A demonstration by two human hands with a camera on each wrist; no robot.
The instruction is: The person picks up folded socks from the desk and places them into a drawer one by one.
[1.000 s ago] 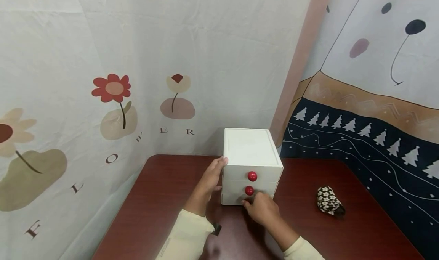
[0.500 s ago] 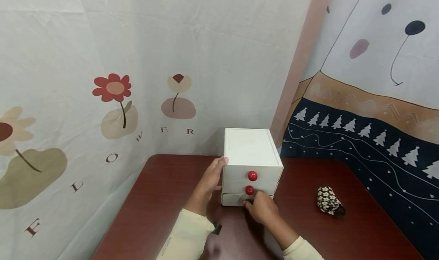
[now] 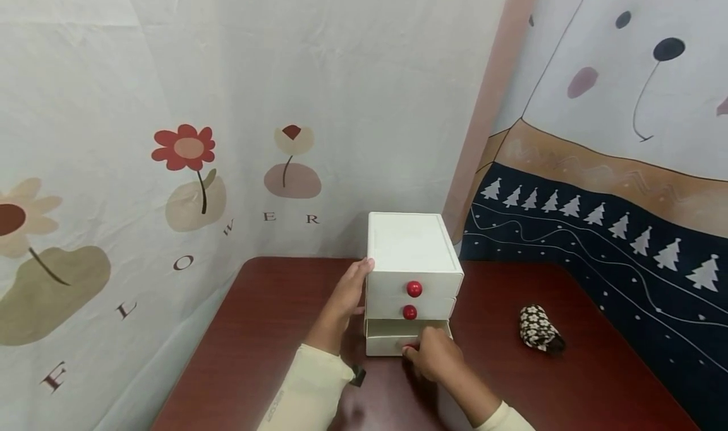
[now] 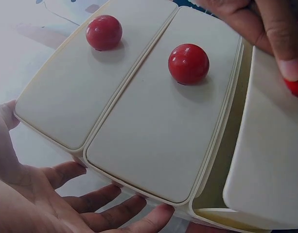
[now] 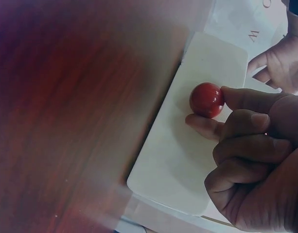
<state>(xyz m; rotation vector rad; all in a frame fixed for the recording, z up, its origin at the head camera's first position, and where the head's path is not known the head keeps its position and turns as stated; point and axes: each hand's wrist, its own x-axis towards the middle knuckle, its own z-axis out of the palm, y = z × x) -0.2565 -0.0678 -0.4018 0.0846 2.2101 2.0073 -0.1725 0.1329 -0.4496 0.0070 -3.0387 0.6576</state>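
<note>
A small white drawer cabinet [image 3: 414, 241] with three drawers stands on the table, each drawer bearing a round red knob. My right hand [image 3: 439, 355] pinches the bottom drawer's knob [image 5: 206, 99] between thumb and index finger, its other fingers curled in. That bottom drawer [image 3: 383, 346] is pulled partly out; what shows of its inside looks bare. The upper two drawers, with their knobs [image 4: 188, 64] in the left wrist view, are closed. Against the cabinet's left side rests my left hand [image 3: 348, 292], fingers extended along the wall and thumb near the top front edge.
To the right on the dark red table [image 3: 273, 317] lies a black-and-white flower-patterned bundle [image 3: 537, 327]. Behind the table hangs a pale cloth [image 3: 364, 102] printed with flowers and letters; a dark tree-patterned cloth [image 3: 597, 260] borders the right side.
My right hand has drawn the bottom drawer out toward me, from closed to partly open. The left hand stays on the cabinet's side. The head view has shifted slightly.
</note>
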